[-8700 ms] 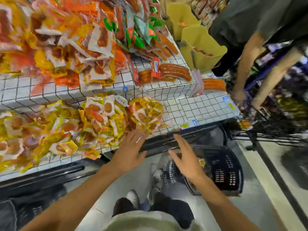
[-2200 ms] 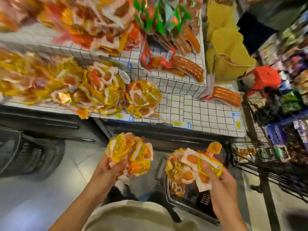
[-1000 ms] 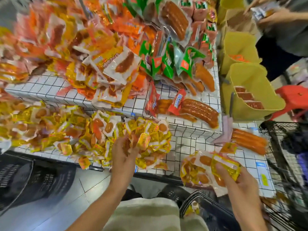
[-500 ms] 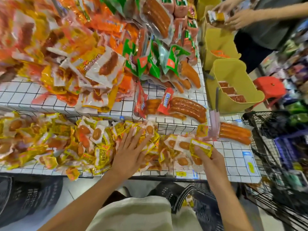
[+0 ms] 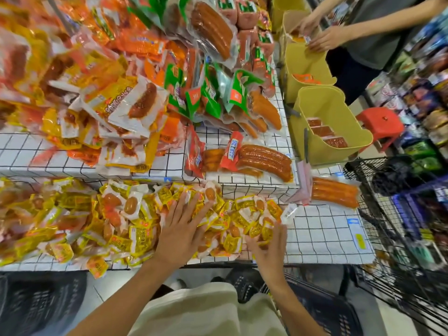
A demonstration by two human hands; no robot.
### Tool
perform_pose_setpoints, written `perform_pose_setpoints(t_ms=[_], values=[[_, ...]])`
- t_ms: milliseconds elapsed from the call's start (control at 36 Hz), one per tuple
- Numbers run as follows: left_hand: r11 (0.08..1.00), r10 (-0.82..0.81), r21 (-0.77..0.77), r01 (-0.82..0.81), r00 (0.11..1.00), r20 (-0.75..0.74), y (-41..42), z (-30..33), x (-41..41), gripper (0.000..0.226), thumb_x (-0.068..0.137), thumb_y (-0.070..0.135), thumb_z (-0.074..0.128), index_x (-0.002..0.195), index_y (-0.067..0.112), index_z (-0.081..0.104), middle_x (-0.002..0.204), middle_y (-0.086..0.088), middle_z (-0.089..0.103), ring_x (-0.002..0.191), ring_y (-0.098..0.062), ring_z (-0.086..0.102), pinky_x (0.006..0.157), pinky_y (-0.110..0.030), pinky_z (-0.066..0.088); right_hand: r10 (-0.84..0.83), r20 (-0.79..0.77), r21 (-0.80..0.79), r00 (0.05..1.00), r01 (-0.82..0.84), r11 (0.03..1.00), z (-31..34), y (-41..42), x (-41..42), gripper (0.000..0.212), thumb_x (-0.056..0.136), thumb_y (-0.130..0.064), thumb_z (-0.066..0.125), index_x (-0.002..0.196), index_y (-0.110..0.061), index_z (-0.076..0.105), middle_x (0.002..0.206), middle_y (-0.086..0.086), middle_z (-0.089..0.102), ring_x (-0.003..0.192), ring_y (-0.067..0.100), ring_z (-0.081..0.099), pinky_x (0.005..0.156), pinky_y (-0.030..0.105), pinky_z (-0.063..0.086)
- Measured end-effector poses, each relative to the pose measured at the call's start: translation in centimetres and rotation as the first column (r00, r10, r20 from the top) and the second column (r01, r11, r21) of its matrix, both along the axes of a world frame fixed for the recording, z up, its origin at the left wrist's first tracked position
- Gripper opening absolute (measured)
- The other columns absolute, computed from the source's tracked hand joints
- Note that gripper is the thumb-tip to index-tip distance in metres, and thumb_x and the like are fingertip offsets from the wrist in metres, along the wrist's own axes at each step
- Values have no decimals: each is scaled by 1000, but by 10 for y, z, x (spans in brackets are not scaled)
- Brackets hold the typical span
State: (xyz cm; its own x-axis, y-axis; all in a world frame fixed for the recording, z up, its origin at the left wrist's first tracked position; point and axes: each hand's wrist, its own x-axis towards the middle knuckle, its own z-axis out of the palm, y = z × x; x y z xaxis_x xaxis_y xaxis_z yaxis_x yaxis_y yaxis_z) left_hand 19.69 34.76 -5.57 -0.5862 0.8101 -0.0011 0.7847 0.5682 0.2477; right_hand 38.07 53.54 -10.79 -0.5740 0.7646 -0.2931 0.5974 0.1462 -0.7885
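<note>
A heap of small yellow snack packets [image 5: 135, 221] with brown eggs inside lies on the lower white grid shelf [image 5: 322, 234]. My left hand [image 5: 183, 226] lies flat on the heap, fingers spread and straight. My right hand [image 5: 268, 246] rests at the heap's right edge. Its fingers reach up against a loose cluster of packets [image 5: 252, 214] and its thumb is spread to the left. Neither hand lifts anything off the shelf.
Sausage packs [image 5: 264, 158] and orange and green bags [image 5: 208, 93] fill the upper shelf. Yellow bins [image 5: 332, 127] stand at the right, where another person's hands [image 5: 322, 37] work. A black wire cart [image 5: 400, 214], a red stool [image 5: 380, 124] and dark baskets [image 5: 322, 309] surround me.
Both hands carried bundles of yellow packets up from the basket to the shelf. The left hand laid its bundle down first; the right hand's bundle now lies on the heap's right side.
</note>
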Motion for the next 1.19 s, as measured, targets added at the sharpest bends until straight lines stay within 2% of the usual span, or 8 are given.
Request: perform_pose_setpoints(t_ms=[111,306,528,667,778,889,972,1194], values=[[1000,-1,-23,1,1000,11,0,7,1,56,105,46,29,159,35,17,168,-1,10,155,-32,-2,123,-57,15,182,82,63,980,-188,980,-10,-12,-20,121,75,-71,68,159,-33,-11,163,-10,-29,150,14,-31,125,44,-5],[998,-36,-55,34,999,-39,-11,8,-4,56,105,52,28,158,35,21,168,-3,13,155,-35,4,122,-57,18,216,198,134,956,-245,960,-13,-18,-29,115,76,-80,51,154,-28,-15,169,6,-16,153,25,-24,124,41,-6],[995,-56,-86,54,998,-15,-12,-1,-12,60,103,54,31,159,38,14,169,-3,9,154,-37,1,122,-59,15,173,310,130,935,-222,966,-4,-17,-34,116,79,-79,57,162,-25,-2,170,4,-8,157,26,-11,122,59,13],[991,-100,-84,107,992,81,-14,3,-19,73,100,58,36,157,42,-6,169,-5,-5,152,-36,-17,123,-54,-6,178,189,22,966,-185,982,19,-17,-14,95,85,-67,64,159,-45,8,170,-1,0,157,19,6,123,47,23],[987,-134,-66,148,976,174,-16,12,-24,77,99,62,37,152,49,-17,166,1,-21,147,-29,-34,118,-45,-22,145,148,56,978,-155,986,34,-34,8,76,94,-46,66,158,-29,28,163,4,28,141,18,41,111,36,44],[980,-186,-22,197,952,244,-22,20,-29,78,93,70,35,154,50,-10,166,4,-16,150,-28,-28,122,-48,-12,90,165,79,982,-104,991,42,-62,37,77,95,-53,62,159,-31,27,167,-5,20,153,11,17,120,31,26],[960,-277,27,279,933,229,-34,27,-31,84,88,80,16,159,34,16,167,-2,-1,153,-29,-10,124,-51,2,84,182,149,980,-112,982,49,-86,55,74,96,-48,62,159,-29,28,164,-5,26,153,12,18,118,24,18],[925,-381,62,376,912,151,-73,42,-7,69,99,55,29,154,14,35,165,-8,20,154,-35,8,122,-56,19,102,132,144,986,-121,982,53,-137,101,63,99,-41,61,155,-31,35,163,-12,29,148,7,31,116,22,27]])
